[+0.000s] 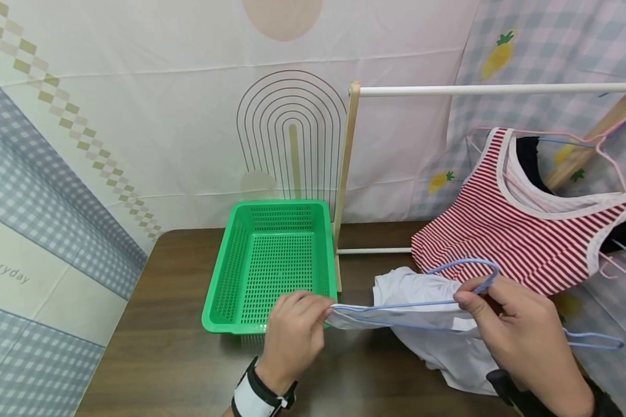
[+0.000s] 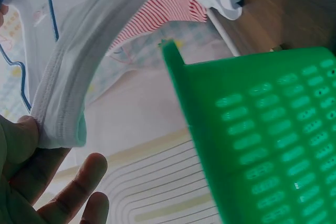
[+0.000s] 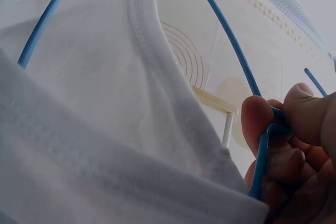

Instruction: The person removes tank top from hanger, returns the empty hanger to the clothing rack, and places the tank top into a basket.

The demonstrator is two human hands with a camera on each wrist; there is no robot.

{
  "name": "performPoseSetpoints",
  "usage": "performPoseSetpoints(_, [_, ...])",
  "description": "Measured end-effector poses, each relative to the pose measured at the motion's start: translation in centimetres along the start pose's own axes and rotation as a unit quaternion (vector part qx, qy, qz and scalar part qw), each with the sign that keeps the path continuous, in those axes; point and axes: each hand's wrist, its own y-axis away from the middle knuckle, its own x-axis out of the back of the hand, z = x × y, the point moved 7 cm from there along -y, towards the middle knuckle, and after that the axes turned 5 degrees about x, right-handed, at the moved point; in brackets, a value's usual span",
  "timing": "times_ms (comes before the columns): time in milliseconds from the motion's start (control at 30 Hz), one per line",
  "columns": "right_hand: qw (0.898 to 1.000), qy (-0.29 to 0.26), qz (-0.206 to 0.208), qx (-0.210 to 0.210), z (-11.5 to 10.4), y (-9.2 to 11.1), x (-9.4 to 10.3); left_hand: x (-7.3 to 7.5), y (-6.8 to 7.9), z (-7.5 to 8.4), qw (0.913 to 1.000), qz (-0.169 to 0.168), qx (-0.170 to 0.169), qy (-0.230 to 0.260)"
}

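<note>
My right hand (image 1: 521,330) pinches a blue clothes hanger (image 3: 231,32) at the base of its hook. A white tank top (image 1: 438,341) is partly on the hanger, its body draping down toward the table. At the other end, my left hand (image 1: 297,330) pinches a shoulder strap (image 2: 60,103) of the top between thumb and fingers, close to the hanger's left end, over the near right edge of the green basket. The hanger's right end sticks out bare past my right hand in the head view.
A green plastic basket (image 1: 216,278) stands on the brown table (image 1: 151,324). Behind my right hand is a rack with a white bar (image 1: 490,90) and wooden posts. A red-and-white striped tank top (image 1: 527,231) hangs there on a pink hanger, with a black garment behind it.
</note>
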Motion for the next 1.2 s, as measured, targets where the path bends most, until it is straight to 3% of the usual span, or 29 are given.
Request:
performPoseSetpoints(500, [0.998, 0.025, -0.024, -0.044, 0.5, 0.3, 0.3, -1.2, 1.0, -1.8, 0.9997, 0.002, 0.019, -0.012])
performPoseSetpoints(967, [0.998, -0.002, -0.003, -0.065, 0.9, -0.1, -0.2, -2.4, 1.4, -2.2, 0.9995, -0.020, 0.025, -0.005])
performPoseSetpoints(1200, [0.997, -0.010, 0.020, -0.071, 1.3, -0.2, -0.7, -3.3, 1.8, -1.7, 0.9993, -0.037, 0.003, 0.009])
